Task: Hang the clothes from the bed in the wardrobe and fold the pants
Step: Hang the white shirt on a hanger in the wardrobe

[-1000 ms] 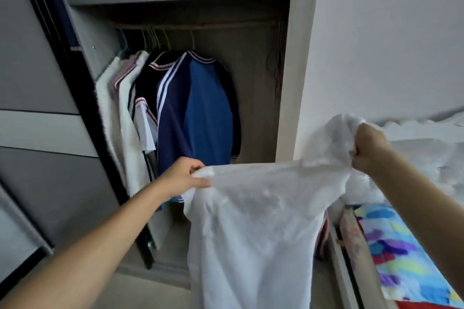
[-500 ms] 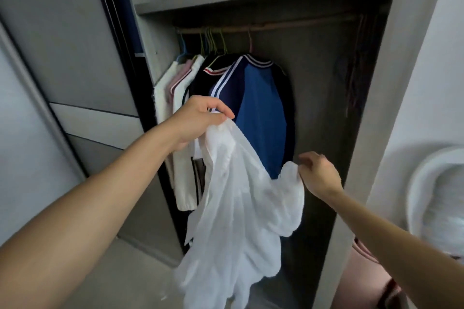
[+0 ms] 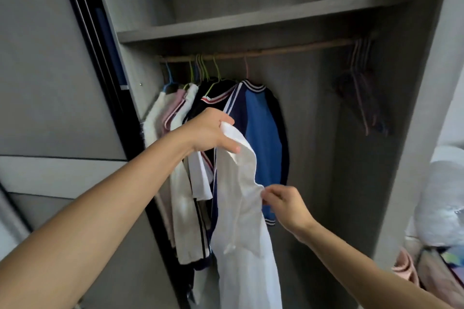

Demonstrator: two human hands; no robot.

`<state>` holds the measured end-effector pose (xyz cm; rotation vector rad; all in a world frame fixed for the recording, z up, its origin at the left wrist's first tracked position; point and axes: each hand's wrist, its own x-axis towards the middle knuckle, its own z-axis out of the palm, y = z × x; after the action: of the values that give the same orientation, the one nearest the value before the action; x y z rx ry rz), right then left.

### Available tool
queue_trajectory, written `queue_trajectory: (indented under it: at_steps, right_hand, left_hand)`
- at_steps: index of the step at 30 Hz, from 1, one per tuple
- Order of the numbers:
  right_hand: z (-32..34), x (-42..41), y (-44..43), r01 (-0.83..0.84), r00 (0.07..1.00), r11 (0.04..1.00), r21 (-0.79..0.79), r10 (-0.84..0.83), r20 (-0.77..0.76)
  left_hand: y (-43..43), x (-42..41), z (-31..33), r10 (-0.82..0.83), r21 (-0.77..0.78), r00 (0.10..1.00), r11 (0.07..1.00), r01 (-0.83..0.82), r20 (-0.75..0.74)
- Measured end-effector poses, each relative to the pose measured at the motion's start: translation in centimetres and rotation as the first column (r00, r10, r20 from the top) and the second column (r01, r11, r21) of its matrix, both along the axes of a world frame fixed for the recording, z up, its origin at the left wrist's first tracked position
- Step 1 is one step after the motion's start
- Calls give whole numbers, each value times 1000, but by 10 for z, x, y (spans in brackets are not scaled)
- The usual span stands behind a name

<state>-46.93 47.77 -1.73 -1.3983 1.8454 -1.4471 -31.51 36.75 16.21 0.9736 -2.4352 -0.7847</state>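
The left hand (image 3: 212, 133) grips the white shirt (image 3: 241, 221) high while the right hand (image 3: 286, 204) pinches its edge, probably spreading it for a hanger (image 3: 361, 98).

Dim, soft, wide-angle edge distortion

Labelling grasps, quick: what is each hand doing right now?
Left hand: grips the top of the white shirt.
Right hand: pinches the white shirt's edge lower down.
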Motion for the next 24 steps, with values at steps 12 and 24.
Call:
queue_trajectory:
  at_steps: [12,24]
  right_hand:
    - [78,-41,-3,145,983,988,-60,-137,124]
    - [83,-138,-31,361,799,932,-45,-334,-500]
  left_hand:
    - [-57,2,-59,94,-343,992,932,-116,-82]
    - [-81,-42,-81,-104,-840,939,423,340,327]
